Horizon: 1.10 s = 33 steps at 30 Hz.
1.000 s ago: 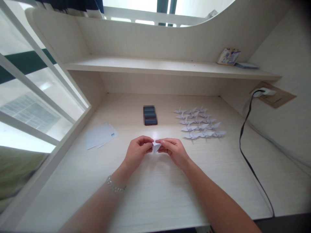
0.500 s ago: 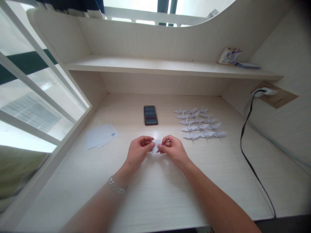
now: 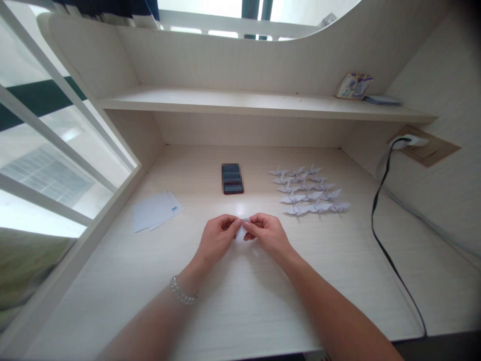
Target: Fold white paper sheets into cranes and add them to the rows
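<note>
Fingers of your left hand (image 3: pixel 221 234) and right hand (image 3: pixel 266 232) pinch a folded paper (image 3: pixel 240 234), nearer you than the dark rectangular object (image 3: pixel 232 178) on the worktop (image 3: pixel 225 321); right of that object lie paper cranes (image 3: pixel 313 197), left, pale sheets (image 3: pixel 152 210).

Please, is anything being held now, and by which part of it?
A folded white paper piece, by its opposite sides: left hand on one, right hand on the other.
</note>
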Tool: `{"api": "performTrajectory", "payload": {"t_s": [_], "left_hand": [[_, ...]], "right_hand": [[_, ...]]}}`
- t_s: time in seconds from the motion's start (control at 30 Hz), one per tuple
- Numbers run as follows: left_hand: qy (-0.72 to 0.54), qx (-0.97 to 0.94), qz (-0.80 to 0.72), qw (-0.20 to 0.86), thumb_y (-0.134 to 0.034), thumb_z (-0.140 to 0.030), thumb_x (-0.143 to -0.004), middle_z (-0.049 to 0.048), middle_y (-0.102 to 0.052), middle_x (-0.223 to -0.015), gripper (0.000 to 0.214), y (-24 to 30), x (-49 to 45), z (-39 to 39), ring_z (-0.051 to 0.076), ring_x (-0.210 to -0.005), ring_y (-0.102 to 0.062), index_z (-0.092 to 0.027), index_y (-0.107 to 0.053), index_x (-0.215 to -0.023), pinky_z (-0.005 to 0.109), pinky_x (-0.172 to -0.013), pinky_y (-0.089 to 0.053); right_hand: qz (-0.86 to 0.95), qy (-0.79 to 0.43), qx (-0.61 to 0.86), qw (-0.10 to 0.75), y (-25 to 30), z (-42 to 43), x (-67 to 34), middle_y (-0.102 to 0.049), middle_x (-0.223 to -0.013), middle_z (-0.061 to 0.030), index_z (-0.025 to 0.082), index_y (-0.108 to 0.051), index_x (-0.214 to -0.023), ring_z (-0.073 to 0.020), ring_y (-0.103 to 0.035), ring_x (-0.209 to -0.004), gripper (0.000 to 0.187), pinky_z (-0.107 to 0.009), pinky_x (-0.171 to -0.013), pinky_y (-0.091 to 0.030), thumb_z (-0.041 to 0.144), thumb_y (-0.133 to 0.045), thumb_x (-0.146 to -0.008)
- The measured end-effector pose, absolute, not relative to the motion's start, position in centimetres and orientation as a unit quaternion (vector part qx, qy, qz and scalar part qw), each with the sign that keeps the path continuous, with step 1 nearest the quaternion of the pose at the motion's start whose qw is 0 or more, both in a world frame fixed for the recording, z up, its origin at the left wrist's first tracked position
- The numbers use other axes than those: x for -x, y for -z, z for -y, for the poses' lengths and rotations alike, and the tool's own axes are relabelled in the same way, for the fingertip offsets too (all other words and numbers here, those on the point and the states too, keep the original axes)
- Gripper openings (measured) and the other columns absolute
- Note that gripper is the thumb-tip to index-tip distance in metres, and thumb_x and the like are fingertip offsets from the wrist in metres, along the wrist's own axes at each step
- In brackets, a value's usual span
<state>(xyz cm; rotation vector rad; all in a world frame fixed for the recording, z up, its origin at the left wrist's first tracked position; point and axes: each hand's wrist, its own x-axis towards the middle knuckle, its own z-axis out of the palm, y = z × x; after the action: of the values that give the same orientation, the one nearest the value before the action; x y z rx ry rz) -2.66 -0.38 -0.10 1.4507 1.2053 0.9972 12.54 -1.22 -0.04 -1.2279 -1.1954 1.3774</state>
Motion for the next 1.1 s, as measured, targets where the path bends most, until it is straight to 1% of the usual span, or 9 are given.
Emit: {"api": "performTrajectory", "payload": {"t_s": [0.17, 0.3, 0.37, 0.43, 0.53, 0.63, 0.83, 0.97, 1.1], "left_hand": [[-0.406, -0.597, -0.503, 0.475, -0.059, -0.041, -0.074, 0.0036, -0.065, -0.064, 0.026, -0.2, 2.5, 0.6, 0.015, -0.059, -0.056, -0.016, -0.067, -0.071, 0.023, -0.055, -0.041], [-0.416, -0.592, -0.493, 0.483, -0.058, -0.040, -0.075, 0.0054, -0.067, -0.072, 0.026, -0.1, 2.3, 0.7, 0.017, -0.066, -0.059, -0.016, -0.068, -0.078, 0.025, -0.059, -0.043], [-0.407, -0.596, -0.489, 0.490, -0.056, -0.039, -0.076, 0.0058, -0.067, -0.074, 0.026, 0.0, 2.3, 0.7, 0.017, -0.067, -0.060, -0.015, -0.067, -0.079, 0.025, -0.061, -0.044], [-0.393, -0.612, -0.490, 0.481, -0.054, -0.038, -0.078, 0.0051, -0.066, -0.072, 0.025, 0.1, 2.4, 0.6, 0.016, -0.066, -0.059, -0.016, -0.066, -0.077, 0.025, -0.062, -0.044], [-0.373, -0.643, -0.488, 0.458, -0.053, -0.037, -0.078, 0.0045, -0.066, -0.072, 0.024, -0.1, 2.6, 0.7, 0.016, -0.066, -0.057, -0.017, -0.066, -0.076, 0.025, -0.061, -0.042], [-0.365, -0.653, -0.480, 0.459, -0.053, -0.037, -0.078, 0.0046, -0.066, -0.075, 0.024, -0.3, 2.6, 0.8, 0.015, -0.066, -0.057, -0.017, -0.066, -0.077, 0.024, -0.060, -0.042], [-0.349, -0.667, -0.475, 0.456, -0.051, -0.034, -0.078, 0.0014, -0.063, -0.064, 0.022, -1.0, 2.7, 0.8, 0.014, -0.060, -0.054, -0.018, -0.063, -0.070, 0.023, -0.056, -0.039], [-0.339, -0.678, -0.479, 0.442, -0.051, -0.033, -0.076, 0.0004, -0.062, -0.063, 0.020, -1.5, 3.0, 0.8, 0.013, -0.058, -0.052, -0.019, -0.064, -0.069, 0.023, -0.054, -0.037], [-0.333, -0.681, -0.490, 0.429, -0.053, -0.029, -0.073, 0.0007, -0.063, -0.062, 0.017, -1.4, 3.5, 0.6, 0.014, -0.058, -0.052, -0.019, -0.065, -0.069, 0.023, -0.054, -0.037]], "right_hand": [[0.498, -0.542, 0.494, 0.463, 0.0, 1.3, -12.5, -0.061, -0.065, -0.0012, 0.017, -0.060, -0.071, -0.0143, -0.060, -0.057, 0.027, -0.025, -0.054, -0.046, 0.043, -0.065, -0.068], [0.515, -0.489, 0.499, 0.497, 0.0, 1.3, -12.4, -0.060, -0.064, -0.0008, 0.017, -0.060, -0.070, -0.0136, -0.057, -0.059, 0.026, -0.025, -0.056, -0.047, 0.042, -0.062, -0.073], [0.507, -0.485, 0.500, 0.508, 0.1, 1.2, -12.4, -0.059, -0.064, -0.0008, 0.017, -0.060, -0.071, -0.0133, -0.056, -0.060, 0.025, -0.025, -0.056, -0.046, 0.041, -0.061, -0.074], [0.507, -0.499, 0.497, 0.496, 0.2, 1.1, -12.6, -0.058, -0.065, -0.0004, 0.017, -0.060, -0.074, -0.0134, -0.056, -0.060, 0.024, -0.025, -0.055, -0.046, 0.041, -0.061, -0.074], [0.554, -0.495, 0.493, 0.452, 0.2, 1.1, -12.9, -0.060, -0.068, -0.0009, 0.017, -0.062, -0.078, -0.0138, -0.055, -0.062, 0.021, -0.025, -0.056, -0.045, 0.037, -0.062, -0.073], [0.579, -0.468, 0.506, 0.436, 0.2, 1.1, -13.1, -0.062, -0.071, -0.0016, 0.017, -0.064, -0.075, -0.0138, -0.054, -0.065, 0.017, -0.025, -0.059, -0.044, 0.034, -0.062, -0.072], [0.456, -0.531, 0.513, 0.497, 0.2, 0.7, -13.3, -0.060, -0.068, -0.0013, 0.017, -0.063, -0.073, -0.0135, -0.054, -0.063, 0.022, -0.024, -0.054, -0.046, 0.038, -0.065, -0.068], [0.409, -0.544, 0.517, 0.519, 0.1, 0.4, -13.6, -0.059, -0.065, -0.0018, 0.016, -0.063, -0.071, -0.0129, -0.054, -0.061, 0.023, -0.023, -0.051, -0.045, 0.037, -0.068, -0.065], [0.380, -0.537, 0.524, 0.541, 0.0, 0.1, -14.2, -0.059, -0.067, -0.0021, 0.016, -0.064, -0.072, -0.0133, -0.054, -0.062, 0.024, -0.023, -0.050, -0.046, 0.038, -0.068, -0.063]]}}
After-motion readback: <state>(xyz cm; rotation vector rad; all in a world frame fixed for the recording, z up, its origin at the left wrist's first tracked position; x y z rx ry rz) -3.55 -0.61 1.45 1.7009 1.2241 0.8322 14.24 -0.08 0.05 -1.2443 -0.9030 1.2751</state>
